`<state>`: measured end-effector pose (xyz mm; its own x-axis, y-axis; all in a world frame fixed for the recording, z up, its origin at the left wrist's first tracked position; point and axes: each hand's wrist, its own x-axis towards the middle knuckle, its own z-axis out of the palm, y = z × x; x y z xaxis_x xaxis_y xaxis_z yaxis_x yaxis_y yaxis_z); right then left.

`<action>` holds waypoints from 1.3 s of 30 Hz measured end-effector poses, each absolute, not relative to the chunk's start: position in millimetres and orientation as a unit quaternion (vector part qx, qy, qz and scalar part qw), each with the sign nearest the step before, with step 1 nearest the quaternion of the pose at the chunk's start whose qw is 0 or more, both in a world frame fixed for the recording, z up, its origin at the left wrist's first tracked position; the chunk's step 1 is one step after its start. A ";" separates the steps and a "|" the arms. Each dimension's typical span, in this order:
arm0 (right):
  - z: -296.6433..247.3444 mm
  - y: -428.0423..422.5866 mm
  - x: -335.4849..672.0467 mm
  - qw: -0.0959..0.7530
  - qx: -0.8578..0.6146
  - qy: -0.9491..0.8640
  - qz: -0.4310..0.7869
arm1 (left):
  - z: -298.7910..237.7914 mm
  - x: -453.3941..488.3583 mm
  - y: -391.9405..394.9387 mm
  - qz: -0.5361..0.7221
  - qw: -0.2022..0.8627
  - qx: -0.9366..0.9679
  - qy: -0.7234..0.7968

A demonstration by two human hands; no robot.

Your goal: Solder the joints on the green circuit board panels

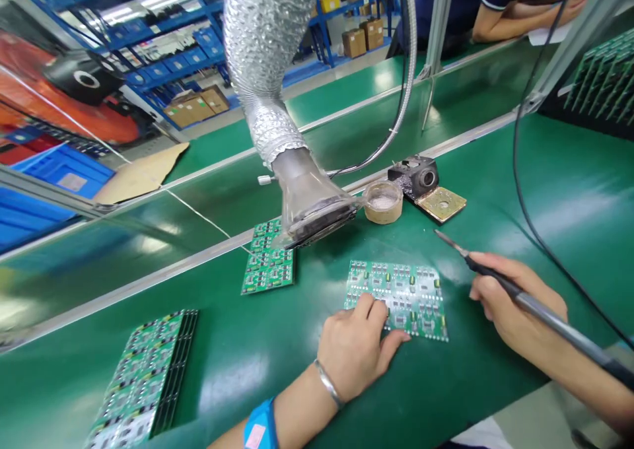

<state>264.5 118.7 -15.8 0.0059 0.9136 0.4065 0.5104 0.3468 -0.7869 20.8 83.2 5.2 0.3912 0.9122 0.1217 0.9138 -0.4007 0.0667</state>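
Note:
A green circuit board panel (419, 297) lies flat on the bench in front of me. My left hand (354, 343) is on its near left part, fingers curled over the top and thumb along the near edge. The fingertips' exact contact is hidden. My right hand (515, 304) is closed around a soldering iron (505, 287), held like a pen. Its tip points left and up, beyond the panel's far right corner and apart from it. Farther back are a round tan tub (383, 205) and a soldering iron stand (416, 175) with a yellowish sponge tray (443, 203).
A fume extraction nozzle (319, 205) on a silver duct (270, 59) hangs over another circuit board (270, 264). Stacked boards (143, 370) stand at the left. The iron's black cable (525, 198) loops on the right, near racked boards (607, 82). Another person's arm (515, 23) is across the divider.

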 end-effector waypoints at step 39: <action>-0.1 161.0 208.9 0.394 -0.282 -0.820 0.305 | 16.0 -51.0 67.5 -0.329 -0.049 -0.787 -0.519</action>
<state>208.9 161.0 -0.1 -0.5301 0.7027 0.4745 0.2221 0.6551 -0.7222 -51.0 67.5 16.0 0.2449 0.8491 0.4681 0.7851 -0.4569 0.4181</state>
